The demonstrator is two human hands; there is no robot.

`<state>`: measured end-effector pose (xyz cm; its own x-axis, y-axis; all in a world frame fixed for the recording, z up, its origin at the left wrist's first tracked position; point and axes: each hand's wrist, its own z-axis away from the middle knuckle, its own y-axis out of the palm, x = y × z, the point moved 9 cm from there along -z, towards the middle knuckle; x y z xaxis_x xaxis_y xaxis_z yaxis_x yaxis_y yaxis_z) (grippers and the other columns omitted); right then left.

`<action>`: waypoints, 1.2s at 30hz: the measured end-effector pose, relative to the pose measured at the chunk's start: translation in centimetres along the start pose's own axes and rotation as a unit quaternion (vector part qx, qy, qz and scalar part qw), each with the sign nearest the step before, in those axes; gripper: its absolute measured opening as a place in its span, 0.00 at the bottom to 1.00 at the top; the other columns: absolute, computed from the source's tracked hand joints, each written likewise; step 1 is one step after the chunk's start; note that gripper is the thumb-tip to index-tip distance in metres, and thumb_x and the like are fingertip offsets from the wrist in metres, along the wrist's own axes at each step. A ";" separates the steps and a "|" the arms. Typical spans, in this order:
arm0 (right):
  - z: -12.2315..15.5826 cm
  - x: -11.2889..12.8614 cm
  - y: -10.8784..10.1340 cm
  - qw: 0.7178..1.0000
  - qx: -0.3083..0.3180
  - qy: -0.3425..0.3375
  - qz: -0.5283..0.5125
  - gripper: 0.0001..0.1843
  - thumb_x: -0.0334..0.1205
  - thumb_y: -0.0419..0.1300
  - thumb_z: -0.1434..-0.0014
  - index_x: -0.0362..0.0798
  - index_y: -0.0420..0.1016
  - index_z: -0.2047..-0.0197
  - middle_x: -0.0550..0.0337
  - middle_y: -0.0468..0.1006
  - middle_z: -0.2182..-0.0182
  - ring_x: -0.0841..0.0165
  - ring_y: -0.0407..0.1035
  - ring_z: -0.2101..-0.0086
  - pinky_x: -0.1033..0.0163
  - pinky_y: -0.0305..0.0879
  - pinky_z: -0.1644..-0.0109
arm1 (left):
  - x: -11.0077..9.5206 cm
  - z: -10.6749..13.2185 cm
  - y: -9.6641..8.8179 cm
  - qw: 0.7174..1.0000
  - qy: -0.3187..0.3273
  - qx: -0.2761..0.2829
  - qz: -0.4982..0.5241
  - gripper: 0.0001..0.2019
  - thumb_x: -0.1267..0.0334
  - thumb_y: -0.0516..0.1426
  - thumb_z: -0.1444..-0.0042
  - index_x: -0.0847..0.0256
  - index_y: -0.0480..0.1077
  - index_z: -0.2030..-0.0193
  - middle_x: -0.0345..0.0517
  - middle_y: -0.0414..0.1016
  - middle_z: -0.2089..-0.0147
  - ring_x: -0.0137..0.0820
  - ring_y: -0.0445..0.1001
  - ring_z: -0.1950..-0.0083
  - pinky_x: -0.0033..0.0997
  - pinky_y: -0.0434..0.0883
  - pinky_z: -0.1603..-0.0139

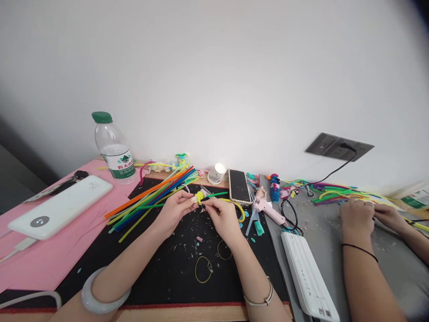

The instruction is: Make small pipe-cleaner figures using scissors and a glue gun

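Observation:
My left hand (174, 210) and my right hand (223, 217) meet over a black mat (174, 268), both pinched on a small yellow pipe-cleaner twist (200, 197). A green pipe cleaner (217, 194) sticks out from it to the right, and a yellow one (240, 210) curls beside my right hand. A bundle of coloured pipe cleaners (154, 194) lies fanned out just left of my left hand. Two rubber bands (203, 269) lie on the mat below my hands.
A water bottle (114, 150), a white power bank (58, 205) on pink paper, a phone (239, 186), a pink glue gun (268, 208) and a white power strip (308, 277) surround the mat. Another person's hands (357, 217) work at the right among more pipe cleaners (335, 193).

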<state>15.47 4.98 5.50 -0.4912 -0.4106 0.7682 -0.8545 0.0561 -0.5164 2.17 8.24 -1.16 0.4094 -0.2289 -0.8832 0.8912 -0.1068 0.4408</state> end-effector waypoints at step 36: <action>-0.3 -2.4 -1.4 0.991 0.043 0.042 0.119 0.10 0.35 0.62 0.47 0.47 0.68 0.78 0.63 0.73 0.77 0.70 0.64 0.74 0.66 0.54 0.69 | 1.1 1.1 3.0 0.922 -0.011 0.209 -0.327 0.10 0.58 0.62 0.52 0.61 0.67 0.71 0.43 0.76 0.74 0.31 0.73 0.73 0.31 0.68 0.69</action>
<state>17.77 6.13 4.48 -0.6929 -0.3172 0.6475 -0.6965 0.0622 -0.7148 5.10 6.55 -0.61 -0.1973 -0.0020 -0.9803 0.7913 -0.5906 -0.1581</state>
